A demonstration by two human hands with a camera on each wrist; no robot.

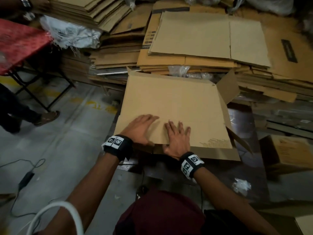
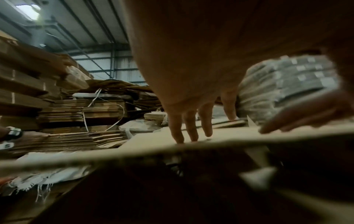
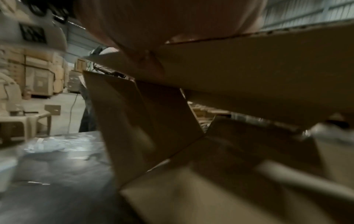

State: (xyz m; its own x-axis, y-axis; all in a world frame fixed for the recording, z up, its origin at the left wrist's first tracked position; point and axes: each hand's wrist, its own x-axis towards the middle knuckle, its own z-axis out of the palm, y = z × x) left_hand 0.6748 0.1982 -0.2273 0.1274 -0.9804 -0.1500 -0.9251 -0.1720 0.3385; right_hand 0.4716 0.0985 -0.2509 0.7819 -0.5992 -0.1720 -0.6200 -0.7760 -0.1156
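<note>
**Flap Closure: Both Palms at the Near Edge**

We are noting the large brown cardboard box sitting on the dark table. Its top flap is running long-axis left to right. The left hand and right hand are pressing it with straight, spread fingers pointing far. The raised side flap is standing nearer the right hand.

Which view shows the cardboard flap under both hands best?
The head view: the whole cardboard flap shows, with left hand and right hand flat on it. Left wrist catches only its near edge and fingers; right wrist, a blurred underside.
</note>
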